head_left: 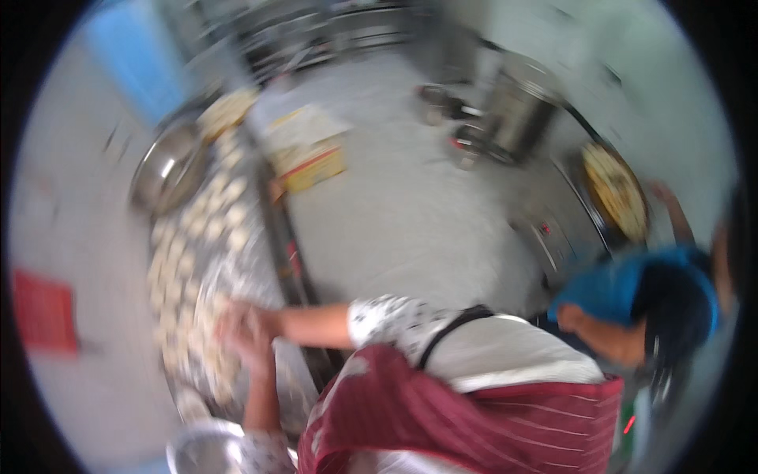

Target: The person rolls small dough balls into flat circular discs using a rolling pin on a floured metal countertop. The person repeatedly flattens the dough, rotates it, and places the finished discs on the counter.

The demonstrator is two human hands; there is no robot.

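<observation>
Over the floured metal worktable [272, 272], my left hand [256, 354] and my right hand [237, 318] come together, one against the other. Motion blurs the fingers of both, so what they hold, if anything, does not show. Just under and beside them lie rows of small pale dough pieces [170, 272], several of them flattened and rounder toward the far end [213, 213]. Loose flour whitens the table near my right hand.
A large steel bowl [162, 170] stands at the table's far left, another bowl [201, 450] at its near end. A yellow-red carton [316, 166] sits beyond the table. At right, a person in blue [604, 288] is beside a pan of long yellowish food [614, 189]; a steel pot [521, 107] stands behind.
</observation>
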